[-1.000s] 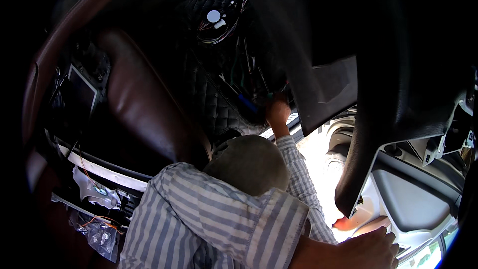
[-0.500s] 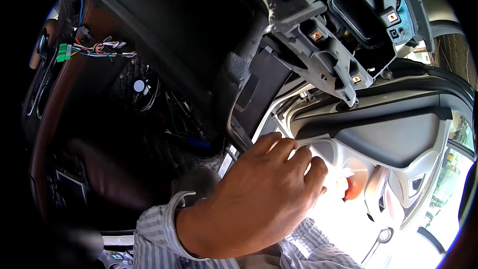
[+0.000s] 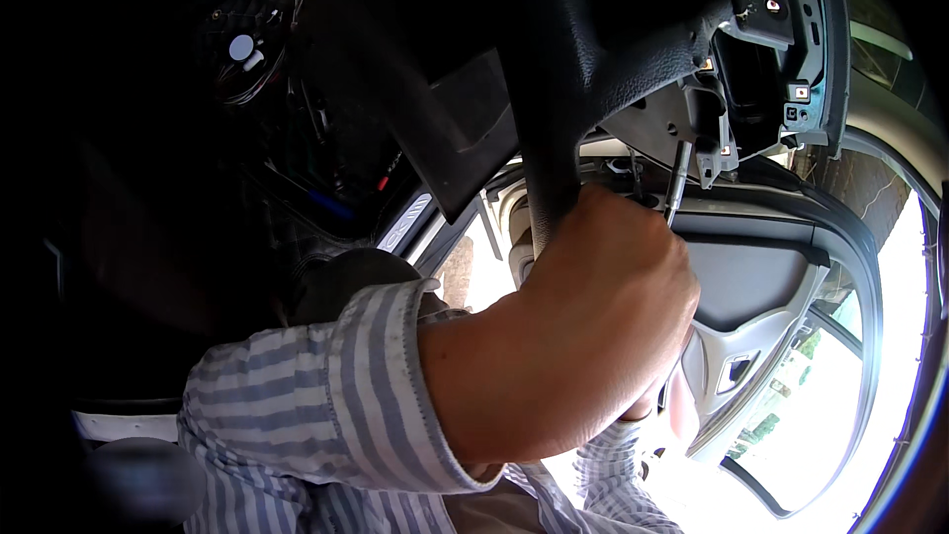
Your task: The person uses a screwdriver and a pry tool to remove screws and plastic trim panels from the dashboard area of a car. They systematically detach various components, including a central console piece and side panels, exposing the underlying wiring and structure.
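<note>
My left hand [image 3: 613, 277], in a rolled striped sleeve, reaches across the middle with its fingers curled closed. A shiny metal tool shaft [image 3: 678, 183], like a screwdriver or socket driver, rises from behind its knuckles; the handle is hidden. The shaft's upper end meets the lower edge of the grey dashboard frame [image 3: 708, 129]. Just left of the hand hangs a black textured trim panel [image 3: 554, 129]. Behind my left hand only a bit of my right hand [image 3: 643, 407] shows above its striped cuff; its fingers are hidden.
An open car door [image 3: 756, 282] with a grey panel stands at the right. Loose wires and a white round connector [image 3: 241, 47] lie in the dark footwell at the left. A pale door sill [image 3: 405, 222] runs below the dashboard.
My view has shifted, and the dashboard frame sits farther right. My left hand has moved up and right toward it. The metal shaft now shows against the frame's lower edge.
</note>
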Demonstrator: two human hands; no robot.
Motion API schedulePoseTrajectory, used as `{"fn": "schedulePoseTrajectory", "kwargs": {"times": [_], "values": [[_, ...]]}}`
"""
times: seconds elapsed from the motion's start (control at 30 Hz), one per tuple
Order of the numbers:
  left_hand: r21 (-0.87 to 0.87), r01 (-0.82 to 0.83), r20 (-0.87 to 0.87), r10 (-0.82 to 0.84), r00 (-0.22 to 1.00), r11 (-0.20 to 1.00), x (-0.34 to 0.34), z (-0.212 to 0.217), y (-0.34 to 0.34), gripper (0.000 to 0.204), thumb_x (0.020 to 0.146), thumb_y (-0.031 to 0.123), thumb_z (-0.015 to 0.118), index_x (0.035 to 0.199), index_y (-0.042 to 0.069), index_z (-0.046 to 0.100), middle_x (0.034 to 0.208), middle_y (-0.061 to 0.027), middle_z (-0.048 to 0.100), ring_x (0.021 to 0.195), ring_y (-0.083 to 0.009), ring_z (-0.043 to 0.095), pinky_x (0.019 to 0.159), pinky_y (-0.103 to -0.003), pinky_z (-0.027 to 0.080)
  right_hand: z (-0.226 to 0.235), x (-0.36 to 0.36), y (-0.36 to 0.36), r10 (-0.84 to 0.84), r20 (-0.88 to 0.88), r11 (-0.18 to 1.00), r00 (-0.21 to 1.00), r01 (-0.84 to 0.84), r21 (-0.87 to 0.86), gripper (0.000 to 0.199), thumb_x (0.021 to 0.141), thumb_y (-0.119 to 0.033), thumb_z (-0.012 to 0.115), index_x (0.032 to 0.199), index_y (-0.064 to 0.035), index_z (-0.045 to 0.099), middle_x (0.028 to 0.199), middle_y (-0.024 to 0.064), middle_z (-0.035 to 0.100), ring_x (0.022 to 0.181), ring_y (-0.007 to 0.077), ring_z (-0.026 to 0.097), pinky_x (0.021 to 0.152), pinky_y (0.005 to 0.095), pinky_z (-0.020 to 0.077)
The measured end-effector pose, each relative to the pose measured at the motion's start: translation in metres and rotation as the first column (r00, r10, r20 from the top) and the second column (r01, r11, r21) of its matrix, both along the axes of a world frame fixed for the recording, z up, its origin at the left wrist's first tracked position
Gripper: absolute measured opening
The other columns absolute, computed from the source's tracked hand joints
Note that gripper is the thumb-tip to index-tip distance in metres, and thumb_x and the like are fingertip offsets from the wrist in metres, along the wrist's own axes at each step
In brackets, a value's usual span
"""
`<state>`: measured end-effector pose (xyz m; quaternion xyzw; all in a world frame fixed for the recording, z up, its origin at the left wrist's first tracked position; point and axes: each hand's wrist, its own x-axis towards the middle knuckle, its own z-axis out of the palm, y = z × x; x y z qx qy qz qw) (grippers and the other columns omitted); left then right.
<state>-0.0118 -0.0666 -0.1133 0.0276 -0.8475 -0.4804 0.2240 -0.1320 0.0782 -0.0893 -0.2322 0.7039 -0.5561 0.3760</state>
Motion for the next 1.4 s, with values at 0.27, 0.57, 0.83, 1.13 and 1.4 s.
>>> {"fn": "schedulePoseTrajectory", "kwargs": {"times": [0.27,0.57,0.83,1.13,1.4], "values": [[-0.219,-0.291,-0.113,0.272,0.956,0.931,0.025,0.019,-0.002,0.044,0.071,0.044,0.069,0.078,0.001,0.067,0.066,-0.0122,0.062,0.065,-0.0263,0.061,0.073,-0.040,0.046,0.011,0.043,-0.070,-0.098,0.371,0.960,0.923,0.186,-0.209,0.033,0.101,-0.031,0.044,0.107,-0.0018,0.058,0.096,0.0064,0.065,0.088,0.0158,0.061,0.080,0.0275,0.0465],[-0.408,-0.373,-0.245,0.293,0.924,0.833,0.011,0.003,0.006,0.037,0.090,0.023,0.056,0.114,-0.005,0.065,0.098,-0.0161,0.065,0.095,-0.0285,0.062,0.091,-0.045,0.045,-0.002,0.027,-0.073,-0.054,0.414,0.948,0.909,0.177,-0.264,0.034,0.101,-0.033,0.044,0.108,-0.0023,0.057,0.098,0.0063,0.065,0.090,0.0161,0.060,0.081,0.0285,0.0465],[-0.375,-0.336,-0.228,0.266,0.937,0.864,0.006,0.003,0.008,0.042,0.090,0.027,0.056,0.117,-0.005,0.063,0.107,-0.0204,0.064,0.101,-0.0301,0.062,0.095,-0.045,0.044,-0.001,0.022,-0.076,-0.043,0.407,0.946,0.912,0.168,-0.276,0.036,0.102,-0.036,0.044,0.110,-0.0028,0.057,0.099,0.0063,0.064,0.091,0.0165,0.060,0.082,0.0293,0.0465],[-0.370,-0.386,-0.276,0.297,0.914,0.845,0.010,-0.002,0.011,0.051,0.092,0.032,0.053,0.122,-0.008,0.057,0.113,-0.0253,0.061,0.103,-0.0308,0.061,0.097,-0.042,0.044,-0.002,0.017,-0.072,-0.038,0.404,0.947,0.914,0.163,-0.279,0.038,0.102,-0.038,0.044,0.111,-0.0033,0.056,0.101,0.0062,0.064,0.092,0.0168,0.060,0.083,0.0303,0.0464],[-0.304,-0.343,-0.286,0.258,0.923,0.889,0.030,0.005,-0.017,0.053,0.094,0.034,0.050,0.120,-0.012,0.056,0.104,-0.0259,0.063,0.092,-0.0285,0.063,0.090,-0.037,0.049,-0.003,0.009,-0.077,0.015,0.434,0.937,0.901,0.139,-0.321,0.039,0.102,-0.040,0.044,0.112,-0.0038,0.055,0.102,0.0061,0.064,0.093,0.0171,0.059,0.084,0.0311,0.0464]]}}
